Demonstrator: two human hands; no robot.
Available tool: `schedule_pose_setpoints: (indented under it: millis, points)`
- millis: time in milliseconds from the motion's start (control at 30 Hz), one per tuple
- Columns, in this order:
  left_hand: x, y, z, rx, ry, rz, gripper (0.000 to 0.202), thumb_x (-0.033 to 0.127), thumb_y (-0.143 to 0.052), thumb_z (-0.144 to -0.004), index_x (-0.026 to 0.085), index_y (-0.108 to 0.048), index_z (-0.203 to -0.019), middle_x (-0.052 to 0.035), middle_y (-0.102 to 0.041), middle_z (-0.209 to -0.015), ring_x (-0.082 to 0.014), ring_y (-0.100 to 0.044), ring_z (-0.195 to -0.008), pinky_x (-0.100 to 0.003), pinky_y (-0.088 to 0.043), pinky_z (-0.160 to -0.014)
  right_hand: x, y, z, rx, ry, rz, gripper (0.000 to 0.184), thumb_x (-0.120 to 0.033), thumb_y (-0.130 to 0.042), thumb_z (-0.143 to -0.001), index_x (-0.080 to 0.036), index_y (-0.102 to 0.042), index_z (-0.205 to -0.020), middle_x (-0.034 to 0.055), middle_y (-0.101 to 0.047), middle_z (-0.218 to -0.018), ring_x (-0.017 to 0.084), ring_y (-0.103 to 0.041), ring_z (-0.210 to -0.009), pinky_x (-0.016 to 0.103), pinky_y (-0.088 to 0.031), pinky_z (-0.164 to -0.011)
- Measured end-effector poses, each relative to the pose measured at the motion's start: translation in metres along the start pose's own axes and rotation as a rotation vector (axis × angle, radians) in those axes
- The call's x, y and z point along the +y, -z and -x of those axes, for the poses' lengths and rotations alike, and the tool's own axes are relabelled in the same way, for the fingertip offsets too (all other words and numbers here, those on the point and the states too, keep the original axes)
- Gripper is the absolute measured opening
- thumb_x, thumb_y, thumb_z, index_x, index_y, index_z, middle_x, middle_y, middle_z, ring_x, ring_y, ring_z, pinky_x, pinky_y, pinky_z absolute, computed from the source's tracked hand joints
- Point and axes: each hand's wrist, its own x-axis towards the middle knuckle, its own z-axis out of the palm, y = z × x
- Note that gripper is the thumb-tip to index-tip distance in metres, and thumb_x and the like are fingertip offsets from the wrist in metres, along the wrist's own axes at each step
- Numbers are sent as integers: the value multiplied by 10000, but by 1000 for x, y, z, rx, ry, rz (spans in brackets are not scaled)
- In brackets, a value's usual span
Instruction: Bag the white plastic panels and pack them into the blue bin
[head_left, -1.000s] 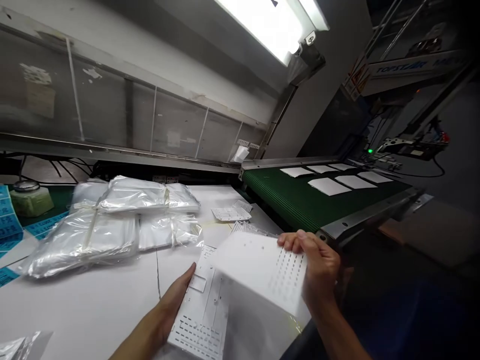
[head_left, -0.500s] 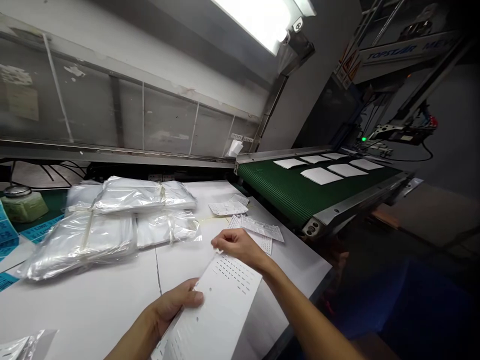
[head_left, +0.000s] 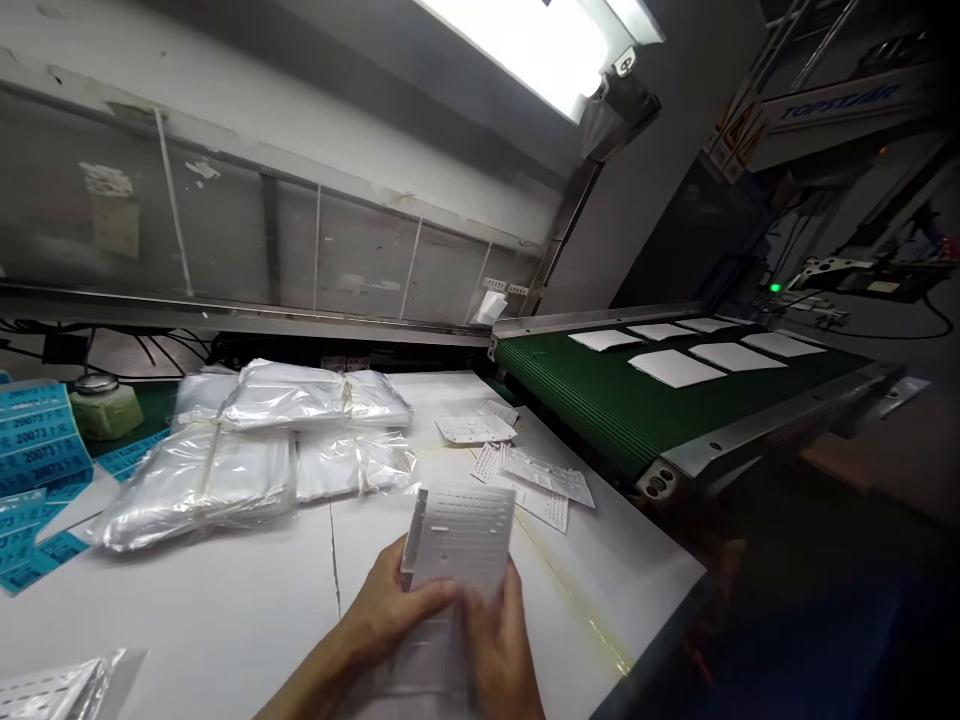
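Between my two hands, above the white table [head_left: 247,620], is a white slotted panel [head_left: 469,525], upright and blurred by motion. My left hand [head_left: 401,610] grips its left edge, thumb across the front. On the right side my right hand [head_left: 499,640] is wrapped round the same panel, its thumb close to the left one. Rows of slots show on the upper part; the lower part is smeared, and I cannot tell whether a clear bag covers it. Beyond the hands lie several loose white slotted pieces [head_left: 536,478].
Bundles of clear plastic bags [head_left: 202,480] lie at the left, near blue printed label sheets [head_left: 37,440] and a glass jar [head_left: 105,405]. A packed bag [head_left: 60,690] is at the near left. A green conveyor belt [head_left: 577,400] carries several white flat pieces [head_left: 675,368].
My right hand has come down from the panel's top corner to its right side. The panel has turned more upright. The view has shifted left, and belt pieces appear further right.
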Motion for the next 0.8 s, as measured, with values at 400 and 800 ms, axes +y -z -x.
schedule_pose_setpoints:
  millis: [400,800]
  points:
    - [-2,0,6,101,-181,-251,332,386,-655,-777,162,-612,-1019,-59,-662,-892,-242,-591,-826,-309,-474,-727,39,-13,0,45,-87,-167,878,-645,-600,-701,-247,-202,-1374,143,-347,-1446,306,-391,-1294,382,-360,-1047]
    - [4,82,-84,92,-206,-1188,152,233,-651,-729,196,-639,-877,-119,-595,-985,-331,-464,-1036,-480,-272,-962,37,47,-15,43,-184,-77,710,-627,-602,-711,-265,-478,-1308,51,-438,-1412,308,-382,-1304,431,-357,-1058]
